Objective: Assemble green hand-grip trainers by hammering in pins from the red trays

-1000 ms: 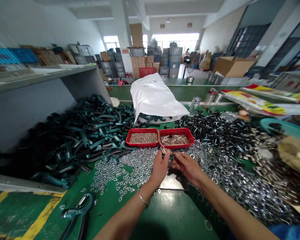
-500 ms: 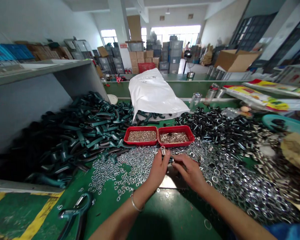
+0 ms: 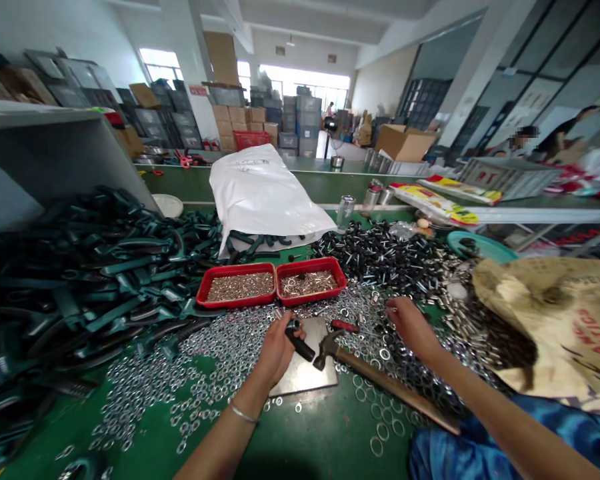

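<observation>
My left hand point(image 3: 276, 352) is closed around a dark grip handle point(image 3: 300, 343), held tilted over a bare metal plate point(image 3: 313, 380). A bit of coiled metal shows above its fingers. My right hand point(image 3: 416, 328) is over the near edge of the black-headed screws point(image 3: 395, 257), above loose metal rings point(image 3: 383, 353). Its fingertips are drawn together, and what they may hold is too small to make out. Between the hands lies a claw hammer point(image 3: 380, 377), its head on the plate. A red-handled tool point(image 3: 345, 326) rests just behind it.
Two red trays point(image 3: 237, 303) of small metal parts stand behind the plate. Dark green handles point(image 3: 105, 267) are heaped on the left, with small nuts point(image 3: 145, 380) before them. A white sack point(image 3: 265, 193) lies at the back; a brown paper sack point(image 3: 545, 320) is on the right.
My right hand has left the handle in my left hand and moved right to the loose parts. The hammer and plate are now uncovered. The view has turned right.
</observation>
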Demonstrator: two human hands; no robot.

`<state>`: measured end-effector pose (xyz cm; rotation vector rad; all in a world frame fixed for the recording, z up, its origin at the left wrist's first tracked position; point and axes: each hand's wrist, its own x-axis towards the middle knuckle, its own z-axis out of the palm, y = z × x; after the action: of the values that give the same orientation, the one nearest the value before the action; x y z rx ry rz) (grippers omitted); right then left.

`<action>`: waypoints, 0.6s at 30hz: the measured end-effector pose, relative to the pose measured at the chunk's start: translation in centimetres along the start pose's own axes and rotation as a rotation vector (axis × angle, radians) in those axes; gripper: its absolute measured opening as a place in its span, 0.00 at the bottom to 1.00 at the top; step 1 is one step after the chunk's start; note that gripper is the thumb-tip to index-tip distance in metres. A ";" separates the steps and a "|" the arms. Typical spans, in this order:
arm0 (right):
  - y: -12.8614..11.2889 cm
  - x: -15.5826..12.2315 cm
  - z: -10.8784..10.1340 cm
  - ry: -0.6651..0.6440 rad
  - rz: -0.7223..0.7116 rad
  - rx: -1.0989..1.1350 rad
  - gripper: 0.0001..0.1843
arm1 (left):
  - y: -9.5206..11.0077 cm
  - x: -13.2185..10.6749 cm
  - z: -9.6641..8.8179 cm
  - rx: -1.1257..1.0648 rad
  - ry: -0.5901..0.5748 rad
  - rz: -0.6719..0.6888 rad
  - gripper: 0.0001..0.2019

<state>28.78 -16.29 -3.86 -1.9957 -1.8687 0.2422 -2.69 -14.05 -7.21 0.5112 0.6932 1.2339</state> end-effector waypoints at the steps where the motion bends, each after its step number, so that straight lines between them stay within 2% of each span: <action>1: 2.7 0.4 -1.4 0.012 0.082 -0.036 0.07 | -0.1 0.0 -0.2 -0.031 -0.013 -0.021 0.16; 4: 8.7 1.5 -4.4 -0.035 0.294 -0.081 0.05 | 0.0 -0.1 -0.4 -0.038 -0.062 -0.062 0.15; 6: 10.7 1.9 -5.1 -0.112 0.377 -0.052 0.07 | 0.0 -0.2 -0.2 -0.019 -0.089 -0.079 0.15; 8: 11.5 2.3 -5.0 -0.176 0.428 -0.006 0.08 | 0.0 -0.3 0.1 -0.015 -0.098 -0.087 0.14; 11: 11.5 3.0 -4.7 -0.233 0.491 0.026 0.11 | 0.0 -0.3 0.2 -0.021 -0.096 -0.080 0.14; 14: 10.7 3.6 -5.6 -0.247 0.517 0.001 0.15 | 0.1 -0.6 -0.1 -0.022 -0.085 -0.071 0.15; 16: 9.4 3.6 -6.7 -0.206 0.481 -0.021 0.15 | 0.1 -0.9 -0.2 -0.023 -0.047 -0.058 0.18; 18: 7.2 3.2 -7.3 -0.134 0.392 -0.022 0.11 | 0.3 -1.3 -0.1 -0.014 0.009 -0.024 0.19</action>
<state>38.51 -14.58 0.34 -2.4027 -1.5408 0.4755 -3.17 -15.23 -6.83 0.4850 0.6964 1.2181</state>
